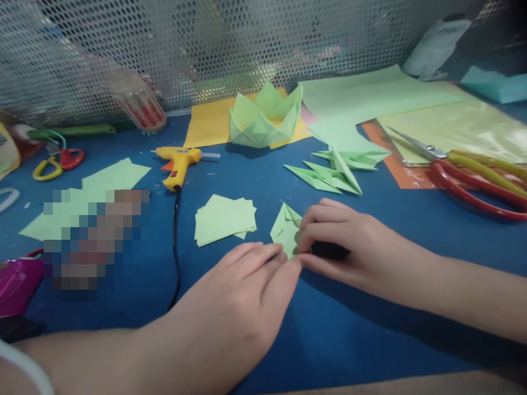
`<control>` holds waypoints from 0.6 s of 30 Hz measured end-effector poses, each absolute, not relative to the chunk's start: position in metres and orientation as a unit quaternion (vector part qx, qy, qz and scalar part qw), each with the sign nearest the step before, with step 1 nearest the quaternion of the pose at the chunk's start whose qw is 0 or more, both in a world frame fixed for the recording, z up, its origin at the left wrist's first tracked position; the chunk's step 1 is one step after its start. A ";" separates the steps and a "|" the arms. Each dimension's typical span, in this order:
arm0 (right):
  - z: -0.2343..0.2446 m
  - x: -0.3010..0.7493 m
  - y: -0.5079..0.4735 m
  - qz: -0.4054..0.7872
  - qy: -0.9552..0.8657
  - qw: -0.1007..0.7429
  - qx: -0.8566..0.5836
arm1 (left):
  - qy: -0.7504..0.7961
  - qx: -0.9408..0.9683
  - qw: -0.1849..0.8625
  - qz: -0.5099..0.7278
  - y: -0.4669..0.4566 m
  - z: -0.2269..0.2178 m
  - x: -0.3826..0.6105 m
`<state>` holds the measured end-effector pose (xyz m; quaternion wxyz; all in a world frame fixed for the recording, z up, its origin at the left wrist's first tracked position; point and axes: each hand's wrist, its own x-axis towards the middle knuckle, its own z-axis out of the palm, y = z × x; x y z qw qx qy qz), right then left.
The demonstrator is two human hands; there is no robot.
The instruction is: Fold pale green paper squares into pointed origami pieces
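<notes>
A small piece of folded green paper lies on the blue tabletop between my hands. My left hand has its fingers closed on the paper's near edge. From the right, my right hand pinches the same piece at its right side, thumb tip meeting the left thumb. The hands hide the lower part of the paper. A stack of green paper pieces rests just left of it. Behind my right hand lie several pointed folded green pieces. Farther back stands a crown-like ring of folded green paper.
A yellow glue gun lies left of centre, its black cord running toward me. Large red-and-yellow scissors rest at the right on plastic-wrapped paper. A perforated metal panel bounds the back, with a jar against it.
</notes>
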<state>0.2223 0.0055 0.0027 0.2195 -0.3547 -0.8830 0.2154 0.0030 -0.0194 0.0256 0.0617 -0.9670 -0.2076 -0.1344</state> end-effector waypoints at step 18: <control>-0.001 0.216 0.001 0.184 -0.876 0.244 -0.372 | -0.248 -0.955 0.052 -0.155 -0.033 0.009 0.000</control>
